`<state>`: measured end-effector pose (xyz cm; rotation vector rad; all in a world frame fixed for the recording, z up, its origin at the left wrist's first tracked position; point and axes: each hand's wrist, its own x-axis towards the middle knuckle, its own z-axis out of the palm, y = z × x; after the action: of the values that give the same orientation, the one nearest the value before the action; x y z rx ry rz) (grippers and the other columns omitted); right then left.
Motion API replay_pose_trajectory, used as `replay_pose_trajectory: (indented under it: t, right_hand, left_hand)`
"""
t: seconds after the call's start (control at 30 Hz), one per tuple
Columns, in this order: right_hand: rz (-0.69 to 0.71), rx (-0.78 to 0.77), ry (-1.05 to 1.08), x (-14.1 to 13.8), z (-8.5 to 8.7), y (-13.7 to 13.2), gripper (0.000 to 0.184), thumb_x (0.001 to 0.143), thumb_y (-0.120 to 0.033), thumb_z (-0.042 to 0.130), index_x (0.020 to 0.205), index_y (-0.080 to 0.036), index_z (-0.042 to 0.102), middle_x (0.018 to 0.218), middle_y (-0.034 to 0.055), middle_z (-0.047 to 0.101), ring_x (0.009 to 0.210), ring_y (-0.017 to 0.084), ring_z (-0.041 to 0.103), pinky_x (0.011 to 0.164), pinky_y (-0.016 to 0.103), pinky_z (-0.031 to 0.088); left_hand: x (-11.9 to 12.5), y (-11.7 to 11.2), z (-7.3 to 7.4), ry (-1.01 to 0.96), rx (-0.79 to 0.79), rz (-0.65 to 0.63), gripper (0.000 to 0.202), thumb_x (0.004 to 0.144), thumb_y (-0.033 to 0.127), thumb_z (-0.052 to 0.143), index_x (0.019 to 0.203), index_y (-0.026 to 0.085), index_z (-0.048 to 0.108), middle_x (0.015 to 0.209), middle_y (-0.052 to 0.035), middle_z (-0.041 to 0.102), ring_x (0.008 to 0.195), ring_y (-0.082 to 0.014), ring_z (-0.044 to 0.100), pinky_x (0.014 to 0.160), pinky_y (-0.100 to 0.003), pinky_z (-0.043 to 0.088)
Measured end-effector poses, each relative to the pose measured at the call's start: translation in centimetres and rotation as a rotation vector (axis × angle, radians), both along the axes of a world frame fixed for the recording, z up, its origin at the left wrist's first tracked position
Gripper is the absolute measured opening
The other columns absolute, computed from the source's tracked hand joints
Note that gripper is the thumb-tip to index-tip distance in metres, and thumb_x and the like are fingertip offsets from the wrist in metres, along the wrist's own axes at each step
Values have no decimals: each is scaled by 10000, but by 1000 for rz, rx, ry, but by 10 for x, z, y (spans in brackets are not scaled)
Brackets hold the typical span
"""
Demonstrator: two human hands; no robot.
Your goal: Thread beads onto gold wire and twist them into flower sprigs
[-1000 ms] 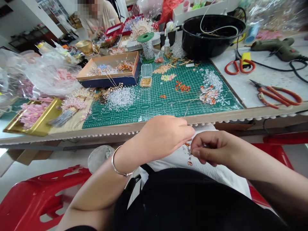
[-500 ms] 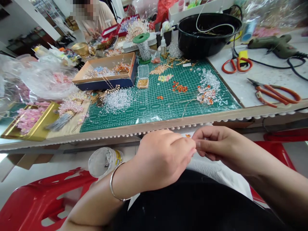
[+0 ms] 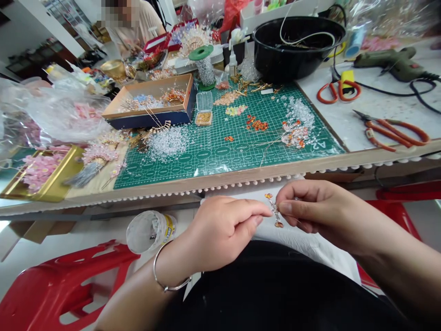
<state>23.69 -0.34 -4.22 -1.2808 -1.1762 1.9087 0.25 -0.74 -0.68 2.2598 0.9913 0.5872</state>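
Observation:
Over my lap, below the table edge, my left hand (image 3: pixel 222 230) and my right hand (image 3: pixel 312 207) meet fingertip to fingertip. Between them hangs a small beaded wire piece (image 3: pixel 274 211) with orange and clear beads. Both hands pinch it, the right from the side, the left with thumb and forefinger closed. A silver bangle (image 3: pixel 165 280) rings my left wrist. On the green cutting mat (image 3: pixel 220 147) above lie loose orange beads (image 3: pixel 258 124) and a pile of clear and orange beads (image 3: pixel 298 131).
A brown box (image 3: pixel 153 99) with bead work, a small clear case (image 3: pixel 205 110), a black basin (image 3: pixel 298 43), orange scissors (image 3: pixel 339 89), orange pliers (image 3: pixel 396 133) and a green glue gun (image 3: pixel 394 62) sit on the table. Another person (image 3: pixel 129 23) sits across. Red stools (image 3: pixel 58 289) flank me.
My left hand has dropped slightly and slid left, uncovering the beaded piece between the fingertips. The right hand stays where it was half a second ago.

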Motion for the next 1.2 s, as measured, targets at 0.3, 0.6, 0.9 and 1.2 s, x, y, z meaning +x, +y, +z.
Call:
replay_pose_trajectory:
  t: [0.3,0.6,0.9,1.2]
  right_hand:
    - [-129,-51,158,-13,6,0,310,731,-437,887,713,-166,736,569,-29,600,459,53,443,430,180,332]
    - [-280,-136,234,-21,10,-7,269,681,-400,915,731,-198,744,600,-4,635,483,75,490,445,182,392]
    - [-379,277,-48,-31,8,-14,203,816,-389,793,737,-216,722,626,-16,630,549,103,517,502,207,425]
    - [-326,1146,-736,-24,2,-20,88,945,-238,599,901,-261,671,760,8,752,676,197,702,622,313,504]
  left_hand:
    - [0,-12,-4,12,3,86,144,974,237,567,1053,202,682,608,56,671,506,-108,580,591,-250,423]
    - [5,-10,-29,66,439,82,228,981,144,500,1130,143,673,675,1,680,579,-152,603,566,-292,418]
    - [22,-4,-40,12,414,60,266,1009,191,460,874,121,679,659,-33,648,596,-159,578,570,-307,412]
    - [24,-14,-8,-584,-1097,42,251,961,409,596,967,158,615,747,-8,618,600,-100,584,590,-225,510]
